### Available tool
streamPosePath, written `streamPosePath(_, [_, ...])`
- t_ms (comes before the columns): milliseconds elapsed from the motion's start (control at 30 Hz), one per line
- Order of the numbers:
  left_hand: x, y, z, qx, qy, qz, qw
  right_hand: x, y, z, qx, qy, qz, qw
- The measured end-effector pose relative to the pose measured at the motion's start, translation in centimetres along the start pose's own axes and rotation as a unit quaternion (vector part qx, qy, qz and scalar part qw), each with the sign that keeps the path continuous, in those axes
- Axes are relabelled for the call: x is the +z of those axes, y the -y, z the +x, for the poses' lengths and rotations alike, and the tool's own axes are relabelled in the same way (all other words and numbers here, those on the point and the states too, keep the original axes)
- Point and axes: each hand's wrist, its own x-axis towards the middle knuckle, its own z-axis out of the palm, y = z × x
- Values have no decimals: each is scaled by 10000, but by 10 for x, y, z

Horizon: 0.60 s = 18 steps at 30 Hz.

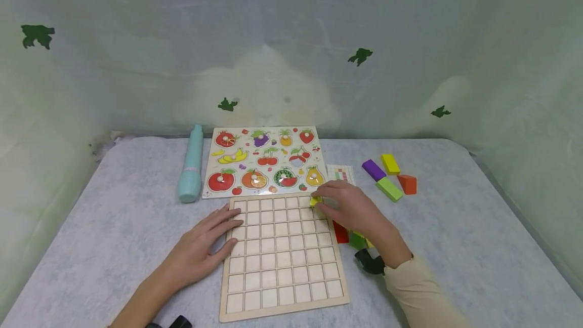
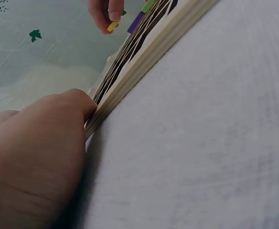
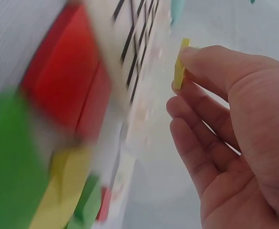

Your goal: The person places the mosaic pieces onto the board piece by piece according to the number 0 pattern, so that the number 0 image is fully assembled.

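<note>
Pinching a tile over the grid board

My right hand [image 1: 352, 209] is pinching a small yellow square tile [image 1: 315, 201] at the pale wooden grid board's [image 1: 282, 257] upper right corner; my left hand [image 1: 205, 247], fingers straight, is pressing its left edge at lower centre.

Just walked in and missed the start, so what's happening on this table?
A person sits over a wooden grid board. The left hand lies flat against the board's left edge. The right hand pinches a small yellow tile over the board's top right corner. The grid's cells look empty. A fruit puzzle, a teal tube and colored blocks lie nearby.
</note>
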Motion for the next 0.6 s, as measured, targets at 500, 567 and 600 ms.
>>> streamPosePath(500, [-1,-1,0,137,231,75,9996,25,49,35,-374,749,227,9962])
streamPosePath(567, [-2,-2,0,94,285,91,9995,30,54,38,-567,749,220,9953])
streamPosePath(600, [-2,-2,0,78,297,94,9995,33,56,39,-646,741,207,9949])
